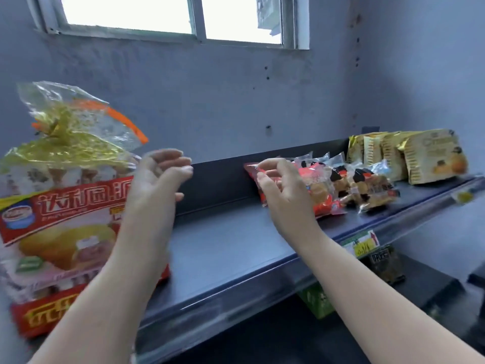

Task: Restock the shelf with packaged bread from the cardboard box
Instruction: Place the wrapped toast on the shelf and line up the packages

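A large red and clear bag of bread [60, 227], tied at the top, stands upright at the left end of the dark shelf [225, 248]. My left hand [157, 177] hovers just right of the bag, fingers curled and apart, holding nothing. My right hand [283, 190] is at the left end of a row of small red and clear bread packets [325, 190] lying on the shelf, its fingertips on the nearest packet's edge. The cardboard box is out of view.
Yellow cake packs [430, 156] stand at the shelf's right end. Price tags [363, 243] hang on the front rail. A lower shelf [430, 287] holds a dark packet and a green box. A grey wall and a window are behind.
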`<state>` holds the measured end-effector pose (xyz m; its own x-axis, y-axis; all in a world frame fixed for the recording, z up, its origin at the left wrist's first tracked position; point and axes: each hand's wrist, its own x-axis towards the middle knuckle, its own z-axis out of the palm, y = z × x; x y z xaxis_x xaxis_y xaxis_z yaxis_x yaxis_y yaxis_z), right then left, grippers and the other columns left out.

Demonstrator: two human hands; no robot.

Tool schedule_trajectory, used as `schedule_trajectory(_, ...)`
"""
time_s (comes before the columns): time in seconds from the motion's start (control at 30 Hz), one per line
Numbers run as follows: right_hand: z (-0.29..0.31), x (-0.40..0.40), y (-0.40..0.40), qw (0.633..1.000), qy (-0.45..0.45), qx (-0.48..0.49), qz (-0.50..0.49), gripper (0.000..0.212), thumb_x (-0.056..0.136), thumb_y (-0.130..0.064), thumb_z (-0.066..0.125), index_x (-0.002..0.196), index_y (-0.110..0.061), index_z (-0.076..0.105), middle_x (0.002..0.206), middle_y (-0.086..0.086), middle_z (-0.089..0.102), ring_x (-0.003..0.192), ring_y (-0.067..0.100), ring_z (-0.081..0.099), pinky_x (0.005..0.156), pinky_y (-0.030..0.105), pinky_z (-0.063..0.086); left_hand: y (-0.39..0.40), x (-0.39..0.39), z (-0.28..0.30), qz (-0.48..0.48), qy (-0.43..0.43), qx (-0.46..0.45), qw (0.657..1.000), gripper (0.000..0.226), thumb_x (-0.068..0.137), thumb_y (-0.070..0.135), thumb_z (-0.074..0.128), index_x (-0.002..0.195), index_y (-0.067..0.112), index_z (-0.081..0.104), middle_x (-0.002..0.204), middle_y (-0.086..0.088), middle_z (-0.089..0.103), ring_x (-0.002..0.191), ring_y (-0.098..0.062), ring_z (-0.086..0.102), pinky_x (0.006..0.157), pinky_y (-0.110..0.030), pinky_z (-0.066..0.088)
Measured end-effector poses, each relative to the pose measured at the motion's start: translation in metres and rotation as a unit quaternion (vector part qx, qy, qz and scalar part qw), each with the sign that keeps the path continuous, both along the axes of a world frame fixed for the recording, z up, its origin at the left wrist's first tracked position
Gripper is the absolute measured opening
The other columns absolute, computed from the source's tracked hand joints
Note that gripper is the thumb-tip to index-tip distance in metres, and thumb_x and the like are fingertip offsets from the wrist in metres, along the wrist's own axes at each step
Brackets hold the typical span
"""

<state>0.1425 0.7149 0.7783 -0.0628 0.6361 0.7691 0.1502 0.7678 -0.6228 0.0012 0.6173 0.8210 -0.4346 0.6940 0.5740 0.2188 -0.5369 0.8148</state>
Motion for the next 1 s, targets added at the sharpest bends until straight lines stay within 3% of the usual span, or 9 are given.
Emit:
schedule_trajectory(0.1,0.002,0.027,0.034,1.0,0.014,-0.005,-0.012,0.02,0.083,-0.027,0.048,0.1,-0.02,0.056,0.104,-0.003,0.059,0.093,0.0,0.054,0.08,0.013,0.04,0.035,0.023,-0.01,0.005,0.02,-0.09,0.996,0.022,0.088,0.008,0.053,0.089,0.03,0.052,0.094,0.013,0.06,0.09,-0.002,0.056,0.085,-0.032,0.043)
schedule_trajectory(0.23,0.008,0.068,0.084,0.996,-0.034,-0.043,-0.071,0.025,0.087,-0.026,0.055,0.111,-0.02,0.051,0.111,-0.007,0.049,0.105,0.011,0.049,0.087,0.024,0.039,0.08,0.046,-0.015,0.012,0.014,-0.17,0.985,0.021,0.089,0.015,0.054,0.103,0.03,0.051,0.106,0.012,0.059,0.099,-0.004,0.054,0.095,-0.036,0.041)
schedule_trajectory(0.43,0.009,0.113,0.136,0.968,-0.15,-0.193,-0.054,0.063,0.08,-0.037,0.069,0.132,-0.022,0.038,0.136,0.002,0.041,0.12,0.017,0.042,0.094,0.033,0.036,0.144,0.085,-0.012,-0.008,0.023,-0.312,0.95,0.07,0.08,0.031,0.068,0.14,0.024,0.031,0.133,0.003,0.046,0.106,-0.011,0.047,0.098,-0.033,0.04)
schedule_trajectory(0.5,0.004,0.115,0.141,0.958,-0.185,-0.219,-0.023,0.075,0.076,-0.042,0.073,0.136,-0.023,0.033,0.14,0.001,0.039,0.121,0.017,0.041,0.091,0.03,0.035,0.157,0.098,-0.017,-0.023,0.027,-0.341,0.939,0.081,0.079,0.036,0.069,0.145,0.022,0.024,0.123,0.008,0.05,0.098,-0.008,0.048,0.088,-0.027,0.039)
schedule_trajectory(0.6,-0.004,0.111,0.145,0.949,-0.206,-0.237,0.019,0.091,0.074,-0.039,0.076,0.144,-0.022,0.021,0.146,0.002,0.034,0.121,0.016,0.041,0.087,0.022,0.03,0.17,0.112,-0.028,-0.042,0.023,-0.375,0.926,0.07,0.084,0.035,0.064,0.142,0.016,0.028,0.089,0.013,0.046,0.078,0.001,0.047,0.066,-0.017,0.043)
schedule_trajectory(0.67,-0.005,0.109,0.148,0.945,-0.192,-0.261,0.038,0.1,0.074,-0.037,0.077,0.148,-0.019,0.012,0.148,0.005,0.032,0.122,0.017,0.042,0.089,0.023,0.032,0.175,0.116,-0.035,-0.056,0.029,-0.378,0.923,0.055,0.088,0.029,0.061,0.135,0.013,0.036,0.084,0.013,0.047,0.069,0.004,0.044,0.047,-0.006,0.042)
schedule_trajectory(0.73,-0.005,0.107,0.15,0.944,-0.187,-0.27,0.043,0.105,0.072,-0.037,0.078,0.149,-0.017,0.009,0.148,0.007,0.033,0.13,0.021,0.04,0.099,0.029,0.034,0.179,0.119,-0.041,-0.068,0.028,-0.364,0.929,0.047,0.091,0.022,0.058,0.133,0.013,0.038,0.09,0.01,0.053,0.067,0.003,0.045,0.038,-0.001,0.035)
schedule_trajectory(0.9,-0.01,0.1,0.148,0.952,-0.138,-0.258,0.09,0.102,0.071,-0.026,0.081,0.147,-0.019,0.012,0.12,-0.008,0.037,0.11,0.009,0.04,0.095,0.026,0.038,0.184,0.114,-0.055,-0.07,0.006,-0.299,0.952,0.048,0.091,0.007,0.056,0.134,0.015,0.036,0.106,0.002,0.06,0.086,-0.008,0.06,0.061,-0.006,0.049)
schedule_trajectory(1.0,-0.014,0.101,0.153,0.952,-0.116,-0.261,0.107,0.104,0.069,-0.024,0.082,0.147,-0.022,0.013,0.125,-0.01,0.04,0.114,0.01,0.043,0.103,0.033,0.041,0.186,0.111,-0.06,-0.076,-0.015,-0.276,0.958,0.057,0.087,0.002,0.06,0.135,0.016,0.033,0.113,-0.001,0.061,0.091,-0.014,0.062,0.067,-0.016,0.054)
